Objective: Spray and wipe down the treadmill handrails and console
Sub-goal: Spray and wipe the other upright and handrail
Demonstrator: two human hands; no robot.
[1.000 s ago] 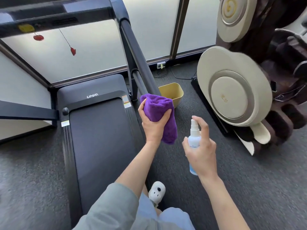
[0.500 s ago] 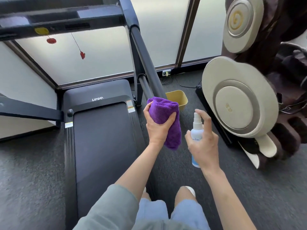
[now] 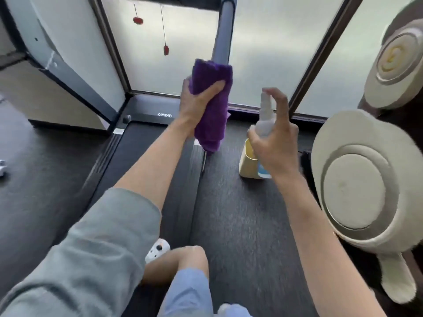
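Note:
My left hand (image 3: 196, 102) grips a folded purple cloth (image 3: 211, 104) wrapped round the treadmill's right handrail (image 3: 223, 30), which rises dark and steep to the top edge. My right hand (image 3: 273, 143) holds a small white spray bottle (image 3: 265, 124) upright to the right of the rail, the index finger arched above its nozzle. The treadmill deck (image 3: 146, 143) with a white logo lies below my left arm. The left handrail (image 3: 57, 65) slants down at the left. The console is out of view.
A yellow bin (image 3: 246, 161) stands on the dark carpet behind my right hand. A massage chair with large cream discs (image 3: 357, 179) crowds the right side. Frosted glass panels fill the far wall. Two red tags (image 3: 166, 50) hang on cords. My knee and white slipper (image 3: 158, 250) are below.
My left hand has slid the cloth up the right handrail. The right hand has lifted the bottle higher beside it. The view has swung left and tilted up, and the image is blurred.

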